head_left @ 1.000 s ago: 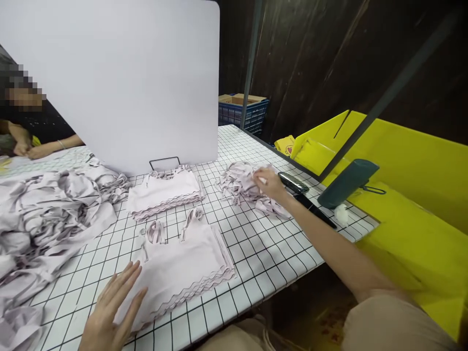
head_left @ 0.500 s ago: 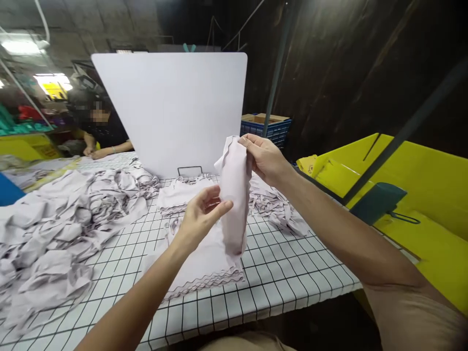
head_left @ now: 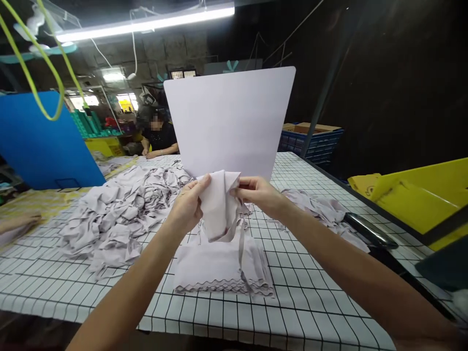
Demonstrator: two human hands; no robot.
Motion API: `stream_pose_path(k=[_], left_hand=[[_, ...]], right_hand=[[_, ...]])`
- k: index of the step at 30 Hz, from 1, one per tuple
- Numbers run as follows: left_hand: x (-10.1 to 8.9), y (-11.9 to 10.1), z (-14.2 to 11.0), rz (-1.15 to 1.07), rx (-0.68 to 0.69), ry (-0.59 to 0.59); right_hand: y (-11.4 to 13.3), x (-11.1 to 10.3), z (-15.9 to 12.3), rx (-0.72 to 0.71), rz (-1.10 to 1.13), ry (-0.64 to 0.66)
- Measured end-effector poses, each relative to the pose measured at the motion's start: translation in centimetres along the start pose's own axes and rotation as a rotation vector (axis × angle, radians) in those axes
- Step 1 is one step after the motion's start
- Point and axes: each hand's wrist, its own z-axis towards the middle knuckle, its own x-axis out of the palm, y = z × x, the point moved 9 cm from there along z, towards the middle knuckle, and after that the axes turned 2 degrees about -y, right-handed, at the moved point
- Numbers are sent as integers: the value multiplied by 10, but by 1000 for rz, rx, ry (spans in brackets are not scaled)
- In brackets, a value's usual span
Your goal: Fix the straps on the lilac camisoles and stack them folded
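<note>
Hanging, the held garment (head_left: 215,207) partly hides the stack (head_left: 214,265).

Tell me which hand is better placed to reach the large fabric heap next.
Probably the left hand: the large fabric heap lies nearer it, while the right hand would have to reach across. Both grip the pale strapped garment, so the left would need to let go first.

Your bare forearms (head_left: 137,278) angle inward; your left grip (head_left: 187,202) and right grip (head_left: 259,192) face each other, both pinching.
</note>
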Motion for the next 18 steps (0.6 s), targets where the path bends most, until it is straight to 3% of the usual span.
stream_pose_path(k=[2, 4, 7, 9, 11, 14, 16, 18], left_hand=[[-21, -12, 3, 16, 59, -64], [-42, -21, 4, -6, 113, -133], [-62, -22, 4, -55, 127, -229], [-64, -17, 4, -53, 88, -253], [-54, -11, 5, -1, 8, -190], [-32, -8, 6, 133, -99, 40], [-26, -14, 4, 247, -121, 176], [-28, -23, 2, 364, -109, 241]], right_hand=[[-2, -11, 3, -37, 7, -130], [-8, -16, 7, -16, 80, -171], [-22, 0, 14, 73, 192, -50], [-30, 21, 18, 113, 234, 52], [-35, 40, 23, 123, 287, 107], [-36, 61, 35, 140, 360, 189], [-33, 68, 42, 135, 350, 261], [-26, 65, 47, 85, 287, 286]])
